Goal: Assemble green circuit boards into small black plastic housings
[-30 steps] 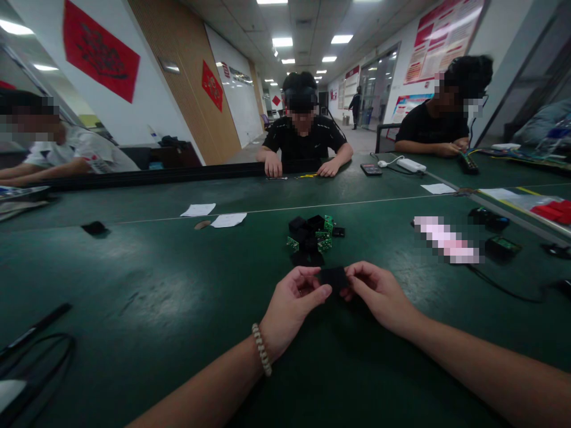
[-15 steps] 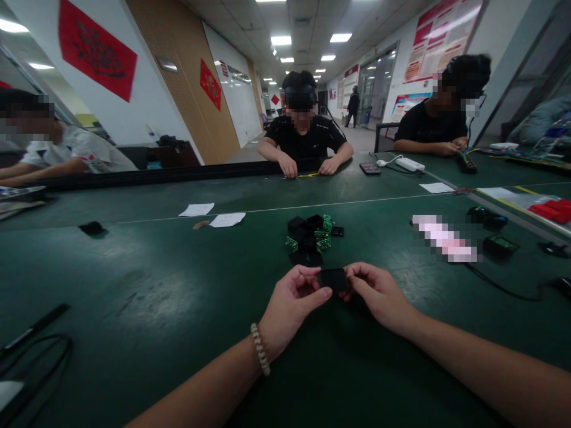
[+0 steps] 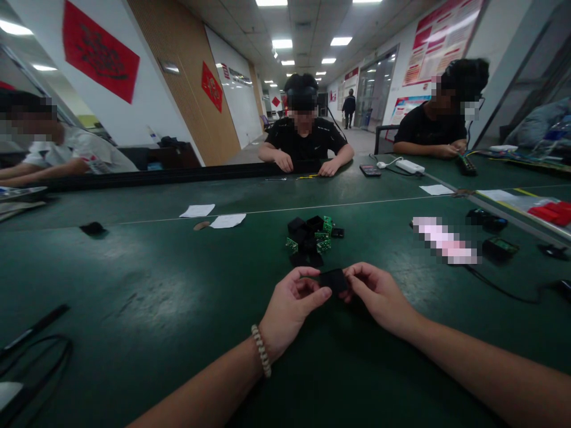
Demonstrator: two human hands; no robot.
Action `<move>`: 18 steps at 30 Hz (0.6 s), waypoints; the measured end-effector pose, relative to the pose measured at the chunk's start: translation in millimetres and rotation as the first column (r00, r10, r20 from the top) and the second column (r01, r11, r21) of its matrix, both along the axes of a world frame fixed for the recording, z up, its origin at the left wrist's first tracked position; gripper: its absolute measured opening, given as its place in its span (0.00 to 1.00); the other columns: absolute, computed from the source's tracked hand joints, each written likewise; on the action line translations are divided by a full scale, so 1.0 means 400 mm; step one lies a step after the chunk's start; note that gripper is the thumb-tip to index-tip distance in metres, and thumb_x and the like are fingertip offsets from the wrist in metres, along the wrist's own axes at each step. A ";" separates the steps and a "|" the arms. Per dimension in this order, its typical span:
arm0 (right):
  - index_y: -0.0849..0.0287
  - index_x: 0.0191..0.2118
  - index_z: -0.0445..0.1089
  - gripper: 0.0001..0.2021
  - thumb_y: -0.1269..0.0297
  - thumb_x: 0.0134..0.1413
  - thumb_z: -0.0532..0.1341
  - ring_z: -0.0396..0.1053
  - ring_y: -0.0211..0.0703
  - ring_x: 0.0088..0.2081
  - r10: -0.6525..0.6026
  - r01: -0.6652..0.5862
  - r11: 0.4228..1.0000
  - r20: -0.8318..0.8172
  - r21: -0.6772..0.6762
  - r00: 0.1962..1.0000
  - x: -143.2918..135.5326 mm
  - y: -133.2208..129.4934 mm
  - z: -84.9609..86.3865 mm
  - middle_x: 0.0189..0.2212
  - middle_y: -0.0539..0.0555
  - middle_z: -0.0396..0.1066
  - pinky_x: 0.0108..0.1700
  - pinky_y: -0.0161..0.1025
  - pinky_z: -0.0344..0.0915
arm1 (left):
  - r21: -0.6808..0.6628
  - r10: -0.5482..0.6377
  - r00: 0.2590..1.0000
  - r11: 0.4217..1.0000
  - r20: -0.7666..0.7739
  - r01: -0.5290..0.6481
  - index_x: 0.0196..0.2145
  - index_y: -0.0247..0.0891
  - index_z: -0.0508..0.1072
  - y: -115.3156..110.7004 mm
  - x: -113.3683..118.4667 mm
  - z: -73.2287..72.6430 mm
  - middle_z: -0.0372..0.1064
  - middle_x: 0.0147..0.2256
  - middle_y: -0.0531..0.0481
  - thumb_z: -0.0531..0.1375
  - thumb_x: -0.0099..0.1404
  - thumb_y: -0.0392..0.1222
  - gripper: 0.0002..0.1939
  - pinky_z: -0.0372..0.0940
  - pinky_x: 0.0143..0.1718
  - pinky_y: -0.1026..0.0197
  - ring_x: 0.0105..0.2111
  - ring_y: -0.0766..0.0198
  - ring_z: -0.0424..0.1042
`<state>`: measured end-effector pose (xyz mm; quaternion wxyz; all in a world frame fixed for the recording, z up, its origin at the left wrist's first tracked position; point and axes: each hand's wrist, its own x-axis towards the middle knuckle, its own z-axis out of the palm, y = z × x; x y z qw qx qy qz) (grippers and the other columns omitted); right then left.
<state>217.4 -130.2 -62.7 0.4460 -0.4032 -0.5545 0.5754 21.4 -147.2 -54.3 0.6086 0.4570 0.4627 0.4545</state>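
A small black plastic case (image 3: 333, 280) is held above the green table, between my two hands. My left hand (image 3: 294, 300), with a beaded bracelet (image 3: 261, 351) at its wrist, grips the left end between thumb and fingers. At the right end, the fingertips of my right hand (image 3: 372, 291) pinch the case's edge. Just beyond it lies a pile of black plastic housings (image 3: 307, 229) mixed with green circuit boards (image 3: 325, 241). What the case holds inside is not visible.
Papers (image 3: 227, 220) lie left of the pile. To the right are a blurred-out pink object (image 3: 444, 239), a cable (image 3: 504, 290) and a black device with a green board (image 3: 500, 246). A pen (image 3: 33, 330) and cable sit at far left. People sit across the table.
The black case has tilted slightly in my fingers; both hands stay nearly in place. Across the table, a person's hand has shifted a little, and a distant figure walks in the corridor.
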 end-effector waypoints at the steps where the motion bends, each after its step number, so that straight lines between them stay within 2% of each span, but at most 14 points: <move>1: 0.60 0.36 0.69 0.16 0.51 0.55 0.65 0.72 0.36 0.29 0.002 -0.002 1.000 0.003 0.005 1.000 0.001 0.000 0.000 0.30 0.50 0.72 0.33 0.36 0.70 | 0.001 0.003 1.000 1.000 0.002 -0.003 0.45 0.37 0.69 0.000 0.001 0.001 0.70 0.30 0.54 0.71 0.53 0.39 0.23 0.63 0.34 0.63 0.30 0.67 0.69; 10: 0.60 0.36 0.68 0.18 0.49 0.53 0.65 0.72 0.38 0.28 0.022 -0.022 1.000 0.016 -0.001 1.000 0.001 -0.005 0.010 0.26 0.50 0.72 0.32 0.37 0.70 | 0.012 -0.016 1.000 1.000 -0.001 0.016 0.42 0.37 0.68 0.001 0.000 0.004 0.71 0.29 0.54 0.70 0.56 0.41 0.19 0.64 0.31 0.64 0.28 0.67 0.69; 18: 0.59 0.35 0.69 0.11 0.57 0.53 0.65 0.74 0.40 0.29 0.031 -0.032 0.999 0.054 0.032 0.998 0.002 -0.007 0.020 0.26 0.50 0.73 0.34 0.39 0.72 | 0.025 -0.015 1.000 1.000 -0.014 0.016 0.42 0.38 0.69 0.006 -0.007 -0.009 0.71 0.31 0.53 0.69 0.57 0.46 0.19 0.64 0.33 0.62 0.29 0.66 0.69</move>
